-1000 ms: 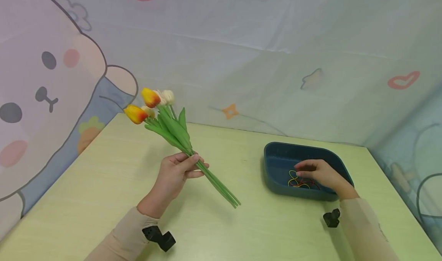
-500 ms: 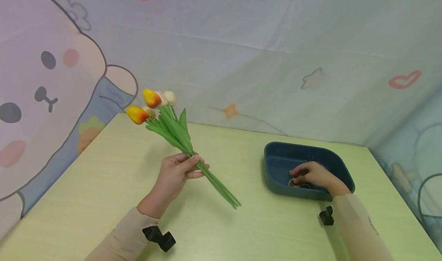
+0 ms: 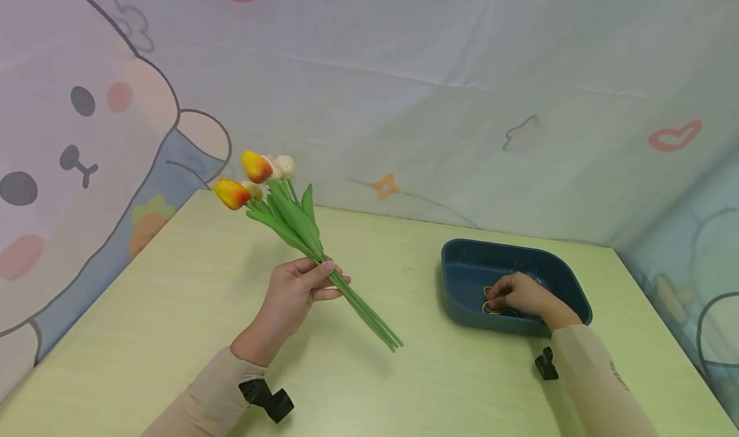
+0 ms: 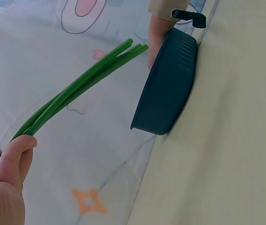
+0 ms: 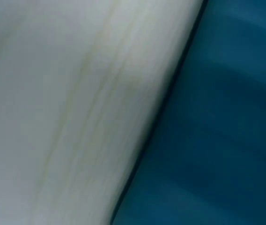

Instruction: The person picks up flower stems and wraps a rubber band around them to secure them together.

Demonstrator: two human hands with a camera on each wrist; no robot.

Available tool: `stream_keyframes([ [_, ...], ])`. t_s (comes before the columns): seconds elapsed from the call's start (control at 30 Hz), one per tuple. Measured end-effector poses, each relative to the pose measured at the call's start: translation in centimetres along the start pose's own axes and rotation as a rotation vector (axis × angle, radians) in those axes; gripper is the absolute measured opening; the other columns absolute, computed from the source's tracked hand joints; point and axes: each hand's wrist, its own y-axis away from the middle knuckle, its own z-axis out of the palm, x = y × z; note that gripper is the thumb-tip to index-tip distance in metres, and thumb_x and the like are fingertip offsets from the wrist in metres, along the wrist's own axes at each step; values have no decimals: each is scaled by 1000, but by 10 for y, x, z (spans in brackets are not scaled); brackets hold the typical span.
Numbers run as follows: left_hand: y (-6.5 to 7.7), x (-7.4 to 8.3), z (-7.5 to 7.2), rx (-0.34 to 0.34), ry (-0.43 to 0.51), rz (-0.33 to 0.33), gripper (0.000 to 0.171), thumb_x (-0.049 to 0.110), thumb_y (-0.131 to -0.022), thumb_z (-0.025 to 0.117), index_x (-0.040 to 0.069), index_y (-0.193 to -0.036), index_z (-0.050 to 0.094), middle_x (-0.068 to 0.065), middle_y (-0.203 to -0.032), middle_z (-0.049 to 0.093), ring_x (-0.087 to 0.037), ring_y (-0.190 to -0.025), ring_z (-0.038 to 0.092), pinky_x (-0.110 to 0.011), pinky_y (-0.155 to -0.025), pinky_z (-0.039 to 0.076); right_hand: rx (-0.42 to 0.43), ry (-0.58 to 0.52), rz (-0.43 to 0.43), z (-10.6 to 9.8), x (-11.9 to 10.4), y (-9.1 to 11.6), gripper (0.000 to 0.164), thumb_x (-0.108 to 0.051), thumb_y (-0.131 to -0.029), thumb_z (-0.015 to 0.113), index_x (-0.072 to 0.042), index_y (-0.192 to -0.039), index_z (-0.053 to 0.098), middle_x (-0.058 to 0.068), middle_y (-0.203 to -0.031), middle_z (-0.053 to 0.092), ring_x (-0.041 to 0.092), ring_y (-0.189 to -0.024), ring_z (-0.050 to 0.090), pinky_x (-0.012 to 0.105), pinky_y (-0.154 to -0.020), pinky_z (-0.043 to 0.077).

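Note:
My left hand [image 3: 294,292] grips a bunch of artificial tulips [image 3: 291,222] by the stems, thumb on top. The yellow-orange and whitish heads tilt up to the far left; the bare stem ends slant down right. In the left wrist view the green stems [image 4: 72,93] stick out past the fingers. My right hand [image 3: 522,296] reaches into a dark blue basin [image 3: 491,321], its thumb and fingertips pinching at thin rubber bands [image 3: 485,307], yellow and red. The hand covers part of the bands. The right wrist view shows only the basin's blurred side [image 5: 217,140].
The pale wooden table [image 3: 369,392] lies under both arms, and the basin stands near its right edge. A cloth backdrop [image 3: 404,71] with cartoon prints hangs behind. A dark cable [image 3: 701,321] loops beside the right edge.
My right hand has lowered toward the basin's bottom, moving slightly left, and its fingers have drawn together at the rubber bands. The left hand and tulips stay almost still.

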Motion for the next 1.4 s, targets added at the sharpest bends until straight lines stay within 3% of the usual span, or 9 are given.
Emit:
stream_keyframes([
  [0.23,0,1,1,6,-1,-10,15,0,-95,58,6,-84,66,-3,-80,67,-17,-82,72,-32,-76,61,33,66,-25,-9,-2,6,17,-14,-93,64,0,-101,70,9,-98,68,18,-84,59,32,-67,52],
  [0.6,0,5,1,14,14,-11,18,0,-96,56,7,-84,66,-2,-79,68,-16,-80,72,-31,-74,61,100,22,-60,-31,-19,20,19,-20,-96,62,-4,-104,68,7,-100,67,19,-92,60,36,-80,53],
  [0.9,-1,6,1,10,18,-14,18,0,-97,55,8,-84,66,-2,-79,69,-16,-81,72,-31,-75,61,160,-14,-81,-40,-34,30,25,-23,-97,60,0,-107,65,16,-102,65,27,-88,60,38,-73,53],
  [1.13,0,7,0,10,20,-11,18,0,-97,55,8,-84,66,-2,-80,69,-16,-81,72,-31,-75,61,223,-42,-104,-43,-44,34,28,-24,-99,58,2,-110,61,7,-92,62,16,-74,53,29,-62,49],
  [1.4,-1,6,-1,10,24,1,18,1,-97,56,9,-84,67,-2,-80,69,-16,-82,72,-30,-75,61,302,-74,-158,-44,-50,36,29,-23,-99,58,4,-111,61,3,-94,63,6,-80,58,23,-69,53],
])
